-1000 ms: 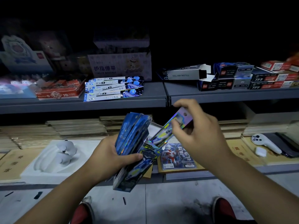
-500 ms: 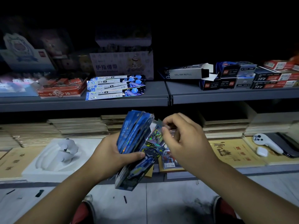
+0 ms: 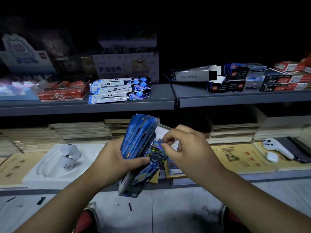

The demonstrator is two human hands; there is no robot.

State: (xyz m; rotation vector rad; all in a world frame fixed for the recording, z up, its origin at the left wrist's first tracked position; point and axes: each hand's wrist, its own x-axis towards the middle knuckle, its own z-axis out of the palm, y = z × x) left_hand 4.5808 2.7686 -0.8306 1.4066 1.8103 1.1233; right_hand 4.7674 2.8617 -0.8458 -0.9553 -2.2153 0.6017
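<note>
We hold the stack of blue card packs [image 3: 139, 137] upright in our left hand [image 3: 116, 158], thumb clamped across its face, just in front of the lower shelf [image 3: 252, 177]. Our right hand [image 3: 186, 148] pinches the shiny top edge of the front pack [image 3: 155, 154] between thumb and forefinger.

To do this well, we judge, the left thumb should ease a little so one pack slides free alone. We should pull along its length, not sideways, or its neighbours may fan out.

Readable on the upper shelf [image 3: 218, 98]: "GEL INK REFILL" and "0.5" on a grey box [image 3: 193, 75], "2B" on a red box [image 3: 67, 95], and "FINGER BANDAGE" under 护指绷带 on a white carton [image 3: 126, 68]. The packs' own print is too small to read.
</note>
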